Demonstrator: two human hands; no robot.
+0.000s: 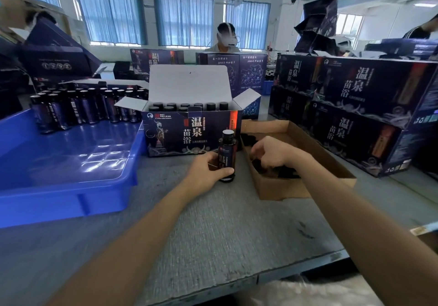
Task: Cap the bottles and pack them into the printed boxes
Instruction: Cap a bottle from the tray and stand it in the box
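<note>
On the counter (225,222), at the open printed box (189,135): left hand (206,172), fingers clamped on uncapped bottle (227,156). Right hand (275,151) in cap tray (308,187), grip cannot be told. Box apparently part-filled; many bottles (87,108) remain in blue bin (71,187).

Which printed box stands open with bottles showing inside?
The middle printed box, behind the bottle in the left hand: white lid raised, bottle tops showing. The stacked boxes at right are closed.
</note>
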